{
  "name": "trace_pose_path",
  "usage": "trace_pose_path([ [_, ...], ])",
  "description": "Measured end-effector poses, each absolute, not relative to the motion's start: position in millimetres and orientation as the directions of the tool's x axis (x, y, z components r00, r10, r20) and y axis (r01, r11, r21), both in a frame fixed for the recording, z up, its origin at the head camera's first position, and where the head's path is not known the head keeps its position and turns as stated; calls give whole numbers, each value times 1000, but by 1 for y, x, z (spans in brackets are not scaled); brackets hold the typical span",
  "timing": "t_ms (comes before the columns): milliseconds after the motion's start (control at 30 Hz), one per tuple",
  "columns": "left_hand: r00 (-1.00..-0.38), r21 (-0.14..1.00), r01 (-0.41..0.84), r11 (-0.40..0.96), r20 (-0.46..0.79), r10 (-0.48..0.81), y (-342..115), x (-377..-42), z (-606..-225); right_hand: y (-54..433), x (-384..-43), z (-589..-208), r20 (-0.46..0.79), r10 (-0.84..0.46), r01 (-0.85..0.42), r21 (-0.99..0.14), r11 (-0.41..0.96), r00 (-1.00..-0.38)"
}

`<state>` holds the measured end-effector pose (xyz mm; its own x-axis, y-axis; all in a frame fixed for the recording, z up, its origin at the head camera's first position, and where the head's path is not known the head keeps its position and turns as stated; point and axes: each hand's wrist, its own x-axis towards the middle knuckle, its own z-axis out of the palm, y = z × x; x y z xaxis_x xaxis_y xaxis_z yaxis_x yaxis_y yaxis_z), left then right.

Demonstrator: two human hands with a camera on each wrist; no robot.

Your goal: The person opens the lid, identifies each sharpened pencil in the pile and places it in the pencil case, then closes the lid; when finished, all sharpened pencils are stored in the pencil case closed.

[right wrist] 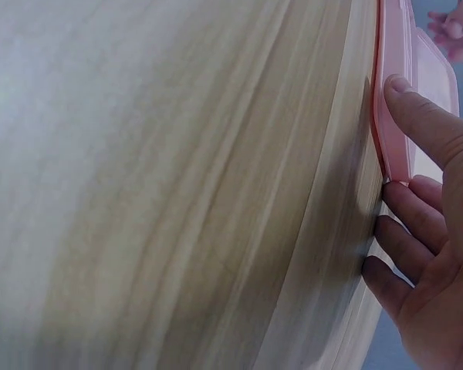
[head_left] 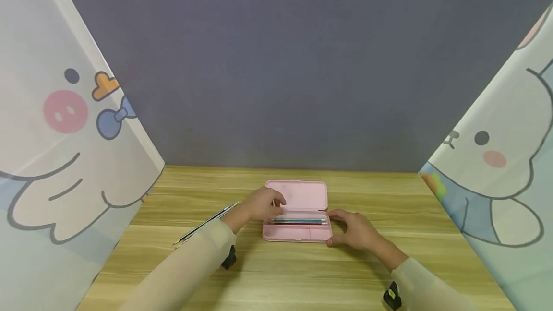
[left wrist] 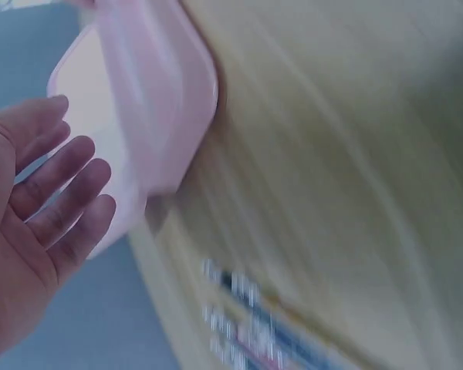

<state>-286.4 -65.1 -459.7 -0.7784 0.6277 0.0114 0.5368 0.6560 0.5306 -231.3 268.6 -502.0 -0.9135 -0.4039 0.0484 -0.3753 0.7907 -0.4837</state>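
Note:
A pink pencil case (head_left: pixel 286 232) lies on the table with its lid (head_left: pixel 304 195) raised toward the back. Several pencils (head_left: pixel 299 221) lie lengthwise in its rear compartment. Over the case's left end hovers my left hand (head_left: pixel 261 204), its fingers loosely bent; the left wrist view shows nothing between them. My right hand (head_left: pixel 357 232) holds the right end of the case, thumb at the front corner and index finger at the rear corner. In the right wrist view the thumb (right wrist: pixel 424 119) touches the case's front side.
More pencils (head_left: pixel 203 225) lie on the wooden table (head_left: pixel 302 277) left of the case, partly behind the left forearm. A grey panel (head_left: pixel 285 71) stands along the back edge. Panels with cartoon animals (head_left: pixel 497 181) flank the table on both sides.

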Motion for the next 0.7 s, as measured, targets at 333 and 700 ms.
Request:
trace_pose_path([
  [333,-868,623,407,668,37,495,-156,-284,-442,271,-231,-503,47,-407,-374,-497,783,-912],
  [700,-916,708,262,656,-31,400,-234,-283,-469,271,-230,-505,50,-404,-372,-504,779,-913],
])
